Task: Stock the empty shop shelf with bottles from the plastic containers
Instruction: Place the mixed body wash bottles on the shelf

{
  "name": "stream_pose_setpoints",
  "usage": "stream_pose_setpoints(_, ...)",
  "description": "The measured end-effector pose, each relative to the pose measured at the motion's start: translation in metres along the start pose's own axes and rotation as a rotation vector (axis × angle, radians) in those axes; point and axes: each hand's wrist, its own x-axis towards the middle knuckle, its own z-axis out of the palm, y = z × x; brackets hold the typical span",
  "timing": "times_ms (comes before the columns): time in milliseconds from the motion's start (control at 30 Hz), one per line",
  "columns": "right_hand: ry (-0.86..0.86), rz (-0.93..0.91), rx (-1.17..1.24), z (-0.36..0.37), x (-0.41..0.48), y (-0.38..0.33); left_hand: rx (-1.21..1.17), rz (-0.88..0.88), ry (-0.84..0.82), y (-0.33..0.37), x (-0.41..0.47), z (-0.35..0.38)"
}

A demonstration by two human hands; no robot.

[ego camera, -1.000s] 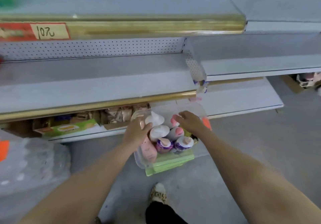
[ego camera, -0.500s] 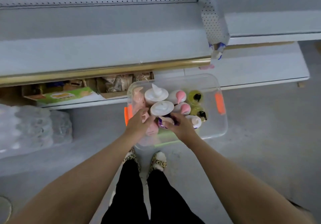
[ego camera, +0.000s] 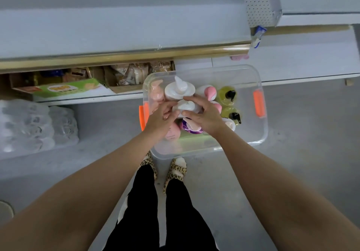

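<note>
Centre of frame: clear plastic container (ego camera: 262,132) is sitting on the grey floor (ego camera: 302,163), just below the shelving, orange handles (ego camera: 258,104) at its L and R ends. Bottles are standing upright inside, crowded toward its L half.

L hand (ego camera: 158,119) and R hand (ego camera: 205,114) are both reaching into the container and meeting on one white pump bottle (ego camera: 186,105). R grip: thumb and forefinger are curling round the bottle's top from the R side. L grip: fingers are curling against its L side. Bottle is sitting in the container among the others; can't tell if it is lifting off the bottom.

A second white pump bottle (ego camera: 179,90) is standing just above it in frame. Pink bottles (ego camera: 209,92) are standing to the R, two yellow bottles w/ black pumps (ego camera: 226,96) further R, a purple bottle (ego camera: 190,129) under the R palm.

Upper frame: empty grey shelf (ego camera: 116,26) w/ gold edge strip (ego camera: 124,56). Below it at L, a lower shelf is holding cartons (ego camera: 64,89). Far L: wrapped pack of water bottles (ego camera: 35,124). Bottom centre: black trousers, leopard-print slippers (ego camera: 176,171).
</note>
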Motion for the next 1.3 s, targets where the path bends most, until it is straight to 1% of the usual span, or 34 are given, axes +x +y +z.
stream_pose_setpoints(100, 0.032, -0.06, -0.032, 0.0, 0.005, 0.001, -0.033, -0.006, -0.003, 0.0, 0.002, 0.0)
stream_pose_setpoints(200, 0.04, -0.075, -0.082, -0.004, 0.007, -0.006, -0.077, -0.011, -0.006, 0.005, 0.001, 0.0)
stream_pose_setpoints(333, 0.078, -0.121, -0.099, -0.019, 0.009, -0.029, -0.119, 0.069, 0.009, 0.029, -0.001, -0.002)
stream_pose_setpoints(500, 0.108, -0.181, -0.031, -0.054, 0.005, -0.071, -0.132, 0.168, 0.018, 0.065, 0.002, -0.004)
stream_pose_setpoints(567, 0.158, -0.196, 0.008, -0.068, 0.003, -0.091, -0.135, 0.181, 0.018, 0.087, 0.002, -0.005)
stream_pose_setpoints(633, 0.231, -0.202, 0.045, -0.081, 0.004, -0.112, -0.203, 0.187, 0.008, 0.11, 0.002, -0.007)
stream_pose_setpoints(700, 0.273, -0.174, 0.151, -0.093, 0.006, -0.128, -0.287, 0.193, 0.016, 0.132, 0.002, -0.011)
stream_pose_setpoints(733, 0.257, -0.16, 0.23, -0.098, 0.007, -0.132, -0.337, 0.194, 0.024, 0.142, 0.002, -0.013)
stream_pose_setpoints(800, 0.141, -0.122, 0.315, -0.103, 0.006, -0.134, -0.46, 0.169, 0.056, 0.159, 0.003, -0.016)
stream_pose_setpoints(867, -0.006, -0.046, 0.248, -0.096, -0.002, -0.124, -0.562, 0.133, 0.079, 0.174, 0.005, -0.016)
stream_pose_setpoints(900, -0.047, -0.008, 0.227, -0.091, -0.006, -0.117, -0.579, 0.125, 0.082, 0.181, 0.007, -0.016)
stream_pose_setpoints(933, -0.053, 0.021, 0.253, -0.086, -0.011, -0.11, -0.564, 0.121, 0.081, 0.186, 0.009, -0.014)
stream_pose_setpoints(1100, 0.043, 0.103, 0.517, -0.077, -0.016, -0.078, -0.344, 0.096, 0.023, 0.185, 0.019, -0.004)
stream_pose_setpoints(1133, 0.08, 0.128, 0.549, -0.076, -0.016, -0.071, -0.296, 0.091, 0.042, 0.176, 0.021, -0.004)
stream_pose_setpoints(1200, 0.145, 0.179, 0.588, -0.077, -0.015, -0.055, -0.246, 0.076, 0.166, 0.148, 0.02, -0.006)
stream_pose_setpoints(1267, 0.176, 0.201, 0.625, -0.079, -0.016, -0.04, -0.294, 0.026, 0.277, 0.115, 0.015, -0.008)
stream_pose_setpoints(1300, 0.183, 0.21, 0.643, -0.081, -0.017, -0.035, -0.294, -0.018, 0.292, 0.099, 0.011, -0.008)
